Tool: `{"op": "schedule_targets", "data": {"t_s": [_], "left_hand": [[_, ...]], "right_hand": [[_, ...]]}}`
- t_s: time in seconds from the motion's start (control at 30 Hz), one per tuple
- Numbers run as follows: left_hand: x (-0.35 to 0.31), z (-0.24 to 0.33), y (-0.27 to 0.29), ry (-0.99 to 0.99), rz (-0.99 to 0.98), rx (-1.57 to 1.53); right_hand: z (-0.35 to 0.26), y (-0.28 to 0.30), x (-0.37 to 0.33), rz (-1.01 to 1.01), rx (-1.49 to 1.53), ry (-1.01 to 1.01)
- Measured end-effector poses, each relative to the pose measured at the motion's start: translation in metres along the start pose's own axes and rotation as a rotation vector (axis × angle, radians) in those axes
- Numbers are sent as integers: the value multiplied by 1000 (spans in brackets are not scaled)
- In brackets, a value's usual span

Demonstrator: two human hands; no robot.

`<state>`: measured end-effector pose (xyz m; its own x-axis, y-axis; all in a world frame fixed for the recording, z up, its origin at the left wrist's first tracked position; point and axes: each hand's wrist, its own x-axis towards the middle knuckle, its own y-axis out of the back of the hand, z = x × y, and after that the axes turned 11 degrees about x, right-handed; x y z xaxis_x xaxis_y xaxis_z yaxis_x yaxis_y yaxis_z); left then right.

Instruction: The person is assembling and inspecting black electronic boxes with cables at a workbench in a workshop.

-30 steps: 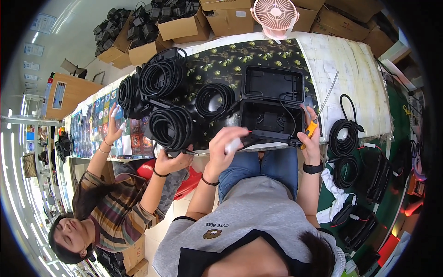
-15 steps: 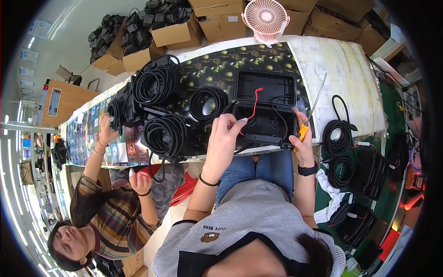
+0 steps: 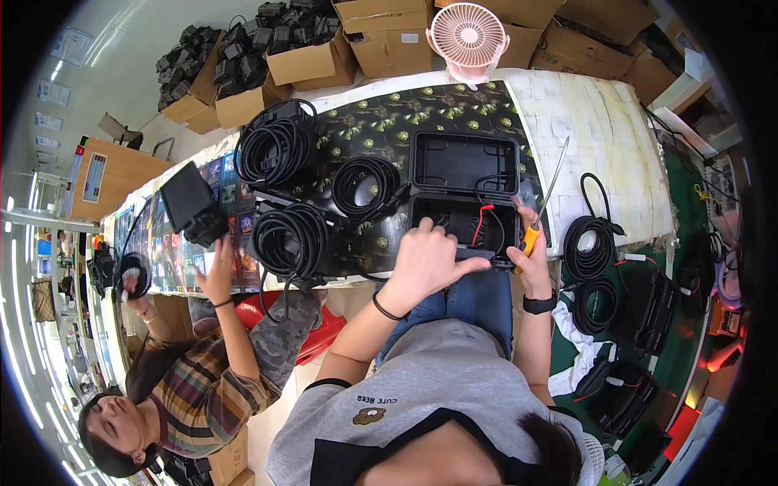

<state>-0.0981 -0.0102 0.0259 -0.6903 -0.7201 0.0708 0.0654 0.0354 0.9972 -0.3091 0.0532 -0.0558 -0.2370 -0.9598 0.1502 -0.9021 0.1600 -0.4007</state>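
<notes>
In front of me a hinged black plastic box (image 3: 415,212) lies with its lid (image 3: 466,159) laid back. A short red wire (image 3: 477,230) curves up inside its lower half. My left hand (image 3: 433,257) is over the box's near left part, fingers curled down and thumb stretched right; its fingertips are hidden, so what they grip does not show. My right hand (image 3: 532,257) is closed round the yellow handle of a screwdriver (image 3: 531,238), beside the box's right wall. The long metal shaft points up and away from me.
Coiled black cables (image 3: 288,239) lie left of the box, another coil (image 3: 365,185) nearer it. More coils (image 3: 592,247) sit at right. A pink fan (image 3: 468,36) stands at the far edge. At left, a co-worker's hands (image 3: 215,275) are near a black device (image 3: 191,202).
My left hand has let go of the red wire and moved right and down over the box; the wire now rests lower inside. The co-worker's hands have shifted, and a black device appears beside them.
</notes>
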Motion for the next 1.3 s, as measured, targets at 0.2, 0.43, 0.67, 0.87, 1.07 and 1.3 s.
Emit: {"op": "schedule_targets", "data": {"t_s": [0.2,0.43,0.67,0.87,1.07,1.3], "left_hand": [[-1,2,3,19,101,61],[1,10,-2,-307,282,-55],[-11,24,-27,-215,232,69],[-16,29,-35,-172,297,94],[-15,27,-36,-192,349,123],[-12,26,-30,-226,328,106]], "right_hand": [[3,3,-1,6,21,-10],[8,8,0,-19,42,-1],[3,11,-4,-21,118,-85],[-6,13,17,214,144,12],[-22,14,68,292,-89,-31],[-14,12,111,219,-329,-152]]}}
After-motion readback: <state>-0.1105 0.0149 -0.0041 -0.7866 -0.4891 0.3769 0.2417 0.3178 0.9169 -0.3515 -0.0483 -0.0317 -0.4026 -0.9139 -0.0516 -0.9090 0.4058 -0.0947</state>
